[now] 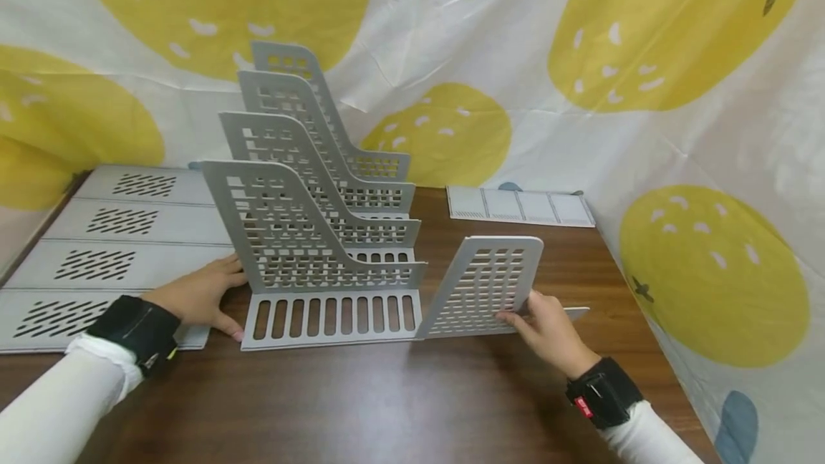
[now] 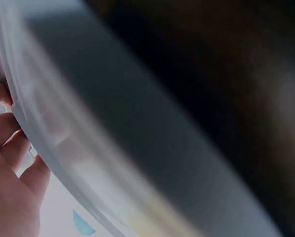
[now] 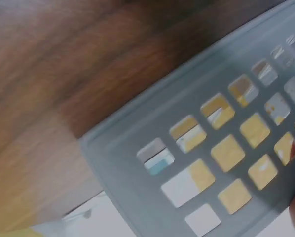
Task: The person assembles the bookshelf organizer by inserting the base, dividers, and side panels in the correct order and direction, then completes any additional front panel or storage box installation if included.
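1. Left hand rests at the left end of the file rack, fingers loosely curved against its front corner; firm grip or mere touch unclear
2. Right hand pinches the loose divider panel, tilted just right of the rack, on the table
3. Wrist views blurred; left shows only fingers on a grey edge
4. Flat panels left of rack, partly cut off

- We are at a makeshift recording or assembly station, not a lived-in room: a white sheet printed with big yellow fruit hangs behind the far and right edges of the counter.
- Our dark wood-grain counter carries only grey perforated plastic parts: a file rack at the middle and flat panels along the left edge.
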`<act>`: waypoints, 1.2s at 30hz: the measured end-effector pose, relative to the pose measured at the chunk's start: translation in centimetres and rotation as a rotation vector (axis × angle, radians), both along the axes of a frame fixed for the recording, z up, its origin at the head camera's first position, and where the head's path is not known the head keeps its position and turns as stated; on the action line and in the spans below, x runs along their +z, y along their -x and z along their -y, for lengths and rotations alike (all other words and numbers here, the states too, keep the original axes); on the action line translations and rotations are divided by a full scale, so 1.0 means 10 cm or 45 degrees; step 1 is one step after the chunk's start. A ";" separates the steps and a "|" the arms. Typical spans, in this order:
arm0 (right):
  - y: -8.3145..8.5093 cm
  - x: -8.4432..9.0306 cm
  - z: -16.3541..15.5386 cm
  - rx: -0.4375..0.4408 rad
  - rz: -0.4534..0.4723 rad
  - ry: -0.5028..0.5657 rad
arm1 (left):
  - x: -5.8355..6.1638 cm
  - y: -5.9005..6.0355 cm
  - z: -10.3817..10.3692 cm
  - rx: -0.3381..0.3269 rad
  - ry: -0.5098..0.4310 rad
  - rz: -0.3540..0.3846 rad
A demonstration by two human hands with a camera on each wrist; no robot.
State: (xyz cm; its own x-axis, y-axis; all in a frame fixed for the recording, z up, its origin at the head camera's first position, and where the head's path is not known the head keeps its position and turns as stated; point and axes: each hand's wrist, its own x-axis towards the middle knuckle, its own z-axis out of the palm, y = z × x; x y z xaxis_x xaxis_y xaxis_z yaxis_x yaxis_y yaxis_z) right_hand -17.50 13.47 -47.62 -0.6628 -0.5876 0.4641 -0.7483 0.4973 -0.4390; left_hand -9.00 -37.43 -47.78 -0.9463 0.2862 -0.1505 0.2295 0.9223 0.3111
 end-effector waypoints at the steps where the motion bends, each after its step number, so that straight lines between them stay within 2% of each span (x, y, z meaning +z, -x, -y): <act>1: -0.01 0.00 0.04 0.032 0.008 -0.003 | 0.00 -0.02 0.01 0.006 0.003 0.003; 5: -0.08 -0.02 0.28 0.125 -0.019 0.003 | -0.01 -0.06 0.05 0.028 0.021 0.013; 9: -0.17 -0.04 0.52 0.164 -0.070 0.019 | -0.02 -0.07 0.05 0.046 0.025 0.024; 16: -0.26 -0.03 0.76 0.147 -0.077 0.073 | -0.02 -0.03 0.05 0.047 0.040 0.023; 23: -0.32 -0.04 0.95 0.195 -0.055 0.135 | 0.00 -0.01 0.09 0.028 0.087 -0.007; 30: -0.41 -0.01 1.27 0.246 -0.004 0.152 | 0.03 0.05 -0.01 0.024 0.200 -0.045; 36: -0.48 0.01 1.59 0.249 -0.062 0.126 | 0.07 0.07 -0.11 0.037 0.235 -0.048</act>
